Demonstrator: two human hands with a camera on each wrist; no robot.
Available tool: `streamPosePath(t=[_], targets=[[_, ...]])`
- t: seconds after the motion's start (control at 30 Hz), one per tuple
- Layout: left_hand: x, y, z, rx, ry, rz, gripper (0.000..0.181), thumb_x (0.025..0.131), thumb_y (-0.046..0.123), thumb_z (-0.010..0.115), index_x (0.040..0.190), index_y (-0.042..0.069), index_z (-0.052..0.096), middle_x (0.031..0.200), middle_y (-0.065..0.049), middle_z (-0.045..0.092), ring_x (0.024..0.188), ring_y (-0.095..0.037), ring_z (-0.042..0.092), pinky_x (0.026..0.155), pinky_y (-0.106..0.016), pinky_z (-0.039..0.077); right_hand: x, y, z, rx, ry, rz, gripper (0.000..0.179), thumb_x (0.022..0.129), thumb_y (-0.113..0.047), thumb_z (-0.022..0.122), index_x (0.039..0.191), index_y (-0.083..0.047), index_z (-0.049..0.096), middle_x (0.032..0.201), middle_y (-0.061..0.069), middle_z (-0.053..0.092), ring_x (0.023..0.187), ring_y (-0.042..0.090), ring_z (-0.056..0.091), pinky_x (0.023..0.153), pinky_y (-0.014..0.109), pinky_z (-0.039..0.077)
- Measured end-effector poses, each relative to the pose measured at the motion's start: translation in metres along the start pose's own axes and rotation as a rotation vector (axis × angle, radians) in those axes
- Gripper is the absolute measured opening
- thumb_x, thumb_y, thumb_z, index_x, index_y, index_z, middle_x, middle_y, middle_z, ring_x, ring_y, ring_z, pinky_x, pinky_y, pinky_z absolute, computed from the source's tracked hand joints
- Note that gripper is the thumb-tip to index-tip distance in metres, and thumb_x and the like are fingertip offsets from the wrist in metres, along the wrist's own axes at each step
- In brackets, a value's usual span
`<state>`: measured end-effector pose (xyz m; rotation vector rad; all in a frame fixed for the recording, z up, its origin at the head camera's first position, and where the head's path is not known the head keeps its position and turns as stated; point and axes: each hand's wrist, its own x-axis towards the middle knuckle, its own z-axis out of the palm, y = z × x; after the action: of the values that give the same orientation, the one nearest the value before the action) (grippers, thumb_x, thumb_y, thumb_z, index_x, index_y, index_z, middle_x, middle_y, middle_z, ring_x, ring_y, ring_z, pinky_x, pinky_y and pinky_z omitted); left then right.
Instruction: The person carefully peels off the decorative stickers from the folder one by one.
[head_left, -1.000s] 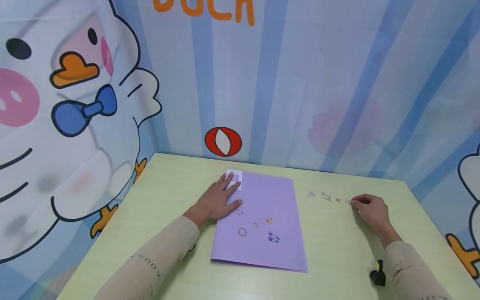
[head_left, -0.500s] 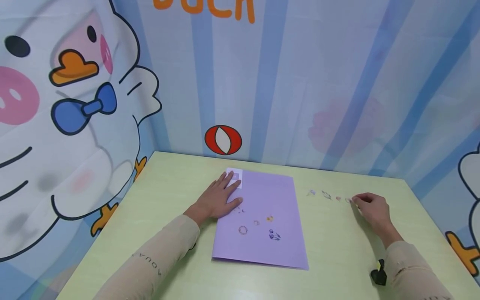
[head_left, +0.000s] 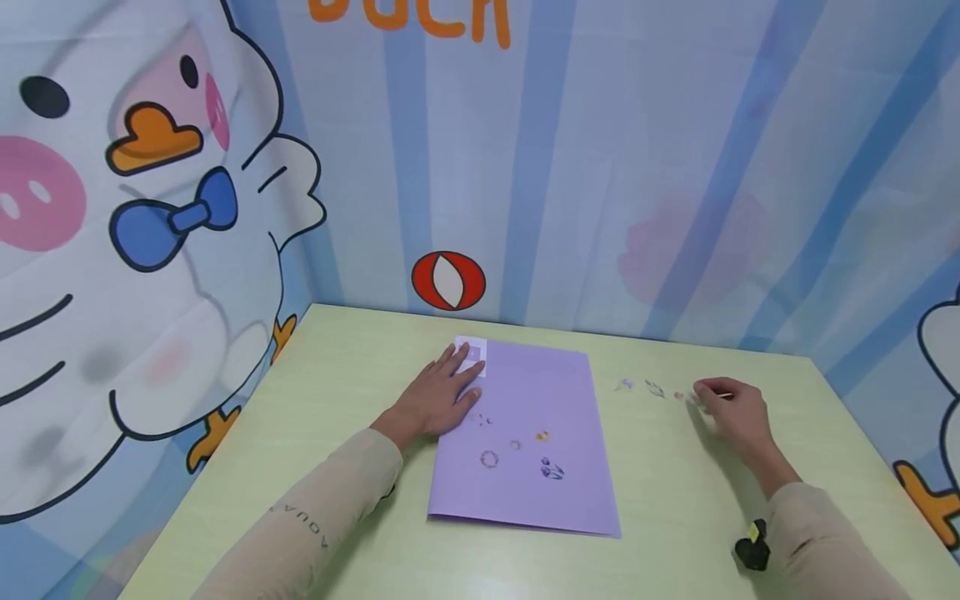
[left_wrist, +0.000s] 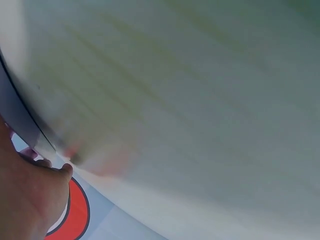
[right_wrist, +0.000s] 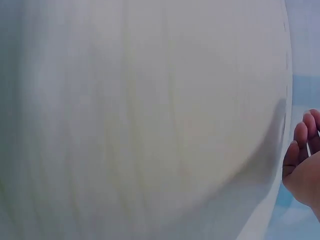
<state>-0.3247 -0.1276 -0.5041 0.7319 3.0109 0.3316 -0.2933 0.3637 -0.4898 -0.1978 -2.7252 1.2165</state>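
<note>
My left hand (head_left: 433, 398) rests with fingers spread on the left side of a purple paper folder (head_left: 540, 387), fingertips over a white label (head_left: 478, 345) at its top corner. Flower, wreath and butterfly-like stickers dot the folder, among them a dark purple flower sticker (head_left: 552, 469) and a ring-shaped wreath sticker (head_left: 489, 459). To the right, a row of small stickers lies on the table, including a leafy sticker (head_left: 655, 388) and a reddish one (head_left: 678, 395). At that row's right end my right hand (head_left: 738, 412) pinches a small, pale sticker, mostly hidden by the fingers.
The pale yellow table (head_left: 360, 367) ends at a wall cloth (head_left: 570, 167) with blue stripes and duck drawings. A small black object with a yellow patch (head_left: 752, 547) is by the right sleeve. Both wrist views show mostly blurred tabletop.
My right hand has shifted slightly left and up from the row's end, and a pale edge now shows at its fingers. The left hand stays on the folder.
</note>
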Motion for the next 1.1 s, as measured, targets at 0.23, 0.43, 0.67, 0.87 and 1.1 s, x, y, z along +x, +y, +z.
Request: streamPosePath(t=[0.23, 0.43, 0.67, 0.87, 1.1], targets=[[0.000, 0.000, -0.001, 0.003, 0.000, -0.003, 0.064, 0.111, 0.053, 0.032, 0.170, 0.026, 0.028, 0.179, -0.007, 0.007, 0.164, -0.031, 0.002, 0.130, -0.052, 0.016, 0.000, -0.038, 0.026, -0.035, -0.053, -0.161, 0.047, 0.109, -0.040, 0.061, 0.132, 0.000, 0.071, 0.121, 0.019, 0.070, 0.102, 0.026, 0.063, 0.074, 0.025, 0.050], [0.000, 0.000, -0.001, -0.006, 0.002, -0.003, 0.065, 0.111, 0.053, 0.032, 0.170, 0.025, 0.028, 0.179, -0.007, 0.007, 0.164, -0.031, 0.001, 0.130, -0.053, 0.016, -0.003, -0.072, 0.051, -0.012, -0.105, -0.292, 0.041, 0.107, -0.032, 0.066, 0.133, -0.001, 0.071, 0.123, 0.018, 0.071, 0.106, 0.030, 0.065, 0.077, 0.027, 0.052], [-0.001, 0.001, -0.001, -0.005, -0.014, -0.012, 0.066, 0.111, 0.055, 0.032, 0.170, 0.026, 0.026, 0.179, -0.006, 0.005, 0.164, -0.031, 0.000, 0.130, -0.053, 0.016, -0.012, -0.099, 0.079, 0.040, -0.128, -0.403, 0.032, 0.104, -0.022, 0.071, 0.127, 0.000, 0.074, 0.108, 0.012, 0.072, 0.096, 0.026, 0.067, 0.078, 0.025, 0.054], [-0.001, 0.002, -0.002, 0.004, -0.010, -0.008, 0.067, 0.111, 0.055, 0.032, 0.170, 0.026, 0.026, 0.179, -0.006, 0.006, 0.164, -0.032, 0.002, 0.130, -0.053, 0.017, -0.017, -0.112, 0.092, 0.057, -0.127, -0.454, 0.029, 0.102, -0.018, 0.072, 0.124, 0.000, 0.075, 0.104, 0.009, 0.072, 0.094, 0.023, 0.067, 0.078, 0.025, 0.054], [-0.001, 0.000, -0.001, 0.002, -0.008, -0.006, 0.067, 0.111, 0.055, 0.033, 0.170, 0.025, 0.026, 0.179, -0.006, 0.006, 0.164, -0.032, 0.002, 0.129, -0.055, 0.017, -0.022, -0.124, 0.104, 0.082, -0.173, -0.453, 0.028, 0.101, -0.017, 0.074, 0.124, -0.001, 0.075, 0.102, 0.006, 0.071, 0.093, 0.022, 0.064, 0.078, 0.026, 0.053]])
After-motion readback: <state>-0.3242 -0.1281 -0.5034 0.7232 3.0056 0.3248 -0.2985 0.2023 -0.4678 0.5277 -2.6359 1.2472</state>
